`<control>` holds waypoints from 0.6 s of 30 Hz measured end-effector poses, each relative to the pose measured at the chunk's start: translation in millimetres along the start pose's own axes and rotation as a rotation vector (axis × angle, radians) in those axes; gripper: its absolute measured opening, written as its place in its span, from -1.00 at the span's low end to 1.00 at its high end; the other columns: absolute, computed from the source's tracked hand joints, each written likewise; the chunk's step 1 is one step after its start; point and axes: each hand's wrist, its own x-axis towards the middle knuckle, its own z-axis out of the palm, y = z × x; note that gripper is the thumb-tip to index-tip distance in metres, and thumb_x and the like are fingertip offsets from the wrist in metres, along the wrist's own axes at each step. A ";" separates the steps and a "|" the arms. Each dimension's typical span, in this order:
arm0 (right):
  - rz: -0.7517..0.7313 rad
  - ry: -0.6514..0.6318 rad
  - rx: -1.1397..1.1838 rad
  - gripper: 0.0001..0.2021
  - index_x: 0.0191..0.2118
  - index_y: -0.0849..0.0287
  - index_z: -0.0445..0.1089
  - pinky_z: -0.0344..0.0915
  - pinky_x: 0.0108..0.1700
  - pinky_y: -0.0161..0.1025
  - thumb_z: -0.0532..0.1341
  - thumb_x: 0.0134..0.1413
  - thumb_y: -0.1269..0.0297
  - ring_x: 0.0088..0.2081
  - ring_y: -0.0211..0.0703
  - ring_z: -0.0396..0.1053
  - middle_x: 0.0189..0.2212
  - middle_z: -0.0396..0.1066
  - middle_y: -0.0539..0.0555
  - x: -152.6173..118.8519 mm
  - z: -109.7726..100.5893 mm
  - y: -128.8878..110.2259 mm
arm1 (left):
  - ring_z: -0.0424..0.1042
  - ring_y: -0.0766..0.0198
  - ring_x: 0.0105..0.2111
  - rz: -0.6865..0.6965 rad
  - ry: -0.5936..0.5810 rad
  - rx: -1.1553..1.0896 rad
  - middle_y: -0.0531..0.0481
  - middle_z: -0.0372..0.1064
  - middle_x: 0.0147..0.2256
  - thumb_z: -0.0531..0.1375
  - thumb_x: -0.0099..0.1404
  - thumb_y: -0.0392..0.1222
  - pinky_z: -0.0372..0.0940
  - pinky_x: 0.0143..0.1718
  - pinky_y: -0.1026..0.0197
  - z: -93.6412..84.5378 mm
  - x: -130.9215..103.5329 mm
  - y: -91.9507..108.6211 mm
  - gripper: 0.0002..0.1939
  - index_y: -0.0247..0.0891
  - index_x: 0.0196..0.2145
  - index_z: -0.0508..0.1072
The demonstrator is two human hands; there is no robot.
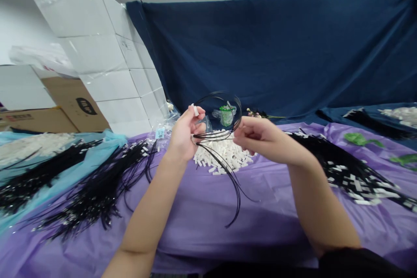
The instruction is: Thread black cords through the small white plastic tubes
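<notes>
My left hand point(187, 132) is closed on several thin black cords point(236, 182), whose loose ends hang down over the purple cloth. A small white piece point(195, 110) sits between its thumb and forefinger. To the right, my right hand point(256, 135) has its fingers pinched at the loop of the black cords, level with my left hand; exactly what lies between its fingertips is too small to make out. Behind and below both hands is a pile of small white pieces point(224, 156) on the purple cloth point(202, 213).
Bundles of black cords with white ends lie at the left point(97, 186) and the right point(329, 156). White boxes point(114, 82) are stacked at the back left. A green item in clear plastic point(227, 114) stands behind the pile, before a blue curtain point(276, 52).
</notes>
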 end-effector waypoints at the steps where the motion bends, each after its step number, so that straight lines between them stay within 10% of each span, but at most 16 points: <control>1: -0.006 -0.021 -0.013 -0.89 -0.34 0.17 0.29 0.23 -0.53 -0.40 0.20 0.19 0.29 -0.55 -0.38 0.21 -0.56 0.25 -0.09 -6.1 -10.0 -4.4 | 0.02 0.61 -0.74 0.014 0.036 0.007 0.10 0.18 -0.42 0.11 0.37 -0.10 -0.21 -0.81 0.46 -0.9 1.3 1.2 -0.78 -0.29 -0.36 0.37; 5: -0.046 -0.072 -0.060 -0.93 -0.27 0.17 0.41 0.33 -0.50 -0.41 0.20 0.22 0.32 -0.52 -0.34 0.33 -0.54 0.36 -0.03 -31.5 -43.5 -17.0 | 0.03 0.61 -0.73 0.074 0.126 0.009 0.09 0.22 -0.39 0.17 0.32 -0.08 -0.18 -0.81 0.44 -6.1 7.8 3.0 -0.80 -0.29 -0.34 0.43; 13: -0.179 -0.574 -0.125 -0.70 -0.03 0.14 0.52 0.49 -0.19 -0.29 0.16 0.20 0.54 -0.21 -0.15 0.56 -0.22 0.59 0.13 -42.8 -59.4 -28.5 | 0.03 0.61 -0.72 0.119 0.080 0.092 0.06 0.27 -0.40 0.32 0.17 -0.01 -0.23 -0.80 0.40 -7.8 12.7 -9.7 -0.72 -0.29 -0.30 0.54; 18: -0.341 -0.501 0.081 -0.74 -0.08 0.07 0.55 0.49 -0.25 -0.27 0.31 0.10 0.44 -0.28 -0.13 0.57 -0.28 0.60 0.12 -36.0 -58.0 -11.5 | 0.01 0.64 -0.72 0.127 0.010 0.126 0.03 0.34 -0.39 0.37 0.11 -0.04 -0.17 -0.78 0.41 -2.1 8.9 -16.2 -0.72 -0.34 -0.47 0.51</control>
